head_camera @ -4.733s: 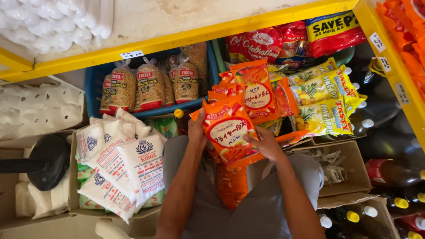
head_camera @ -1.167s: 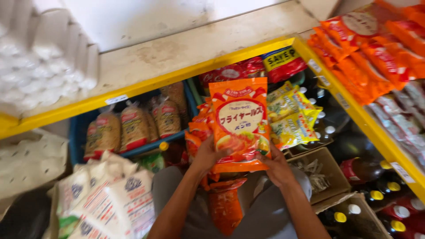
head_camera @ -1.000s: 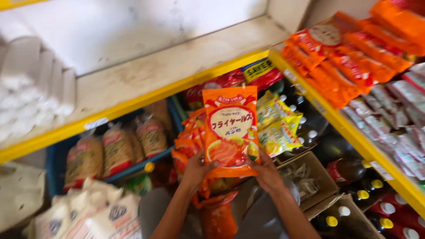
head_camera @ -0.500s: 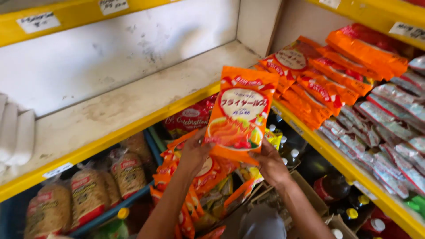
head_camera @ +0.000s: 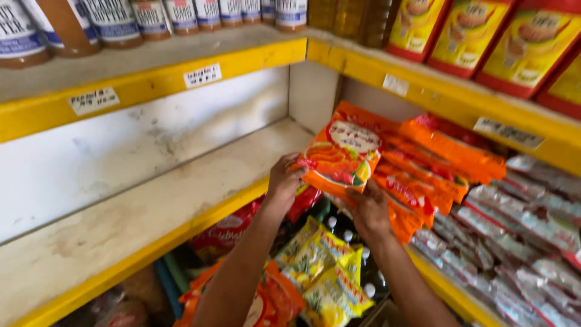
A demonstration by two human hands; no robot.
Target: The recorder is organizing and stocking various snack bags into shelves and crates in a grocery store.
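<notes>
A bare concrete shelf (head_camera: 151,200) with a yellow front edge runs along the left. Jars (head_camera: 115,21) line the far upper shelf, red-and-yellow pouches (head_camera: 478,36) far right. Yellow packets (head_camera: 324,272) lie near, below.

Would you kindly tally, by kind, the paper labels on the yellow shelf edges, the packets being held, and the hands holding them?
paper labels: 4
orange packet: 1
hands, left hand and right hand: 2
Total: 7
</notes>
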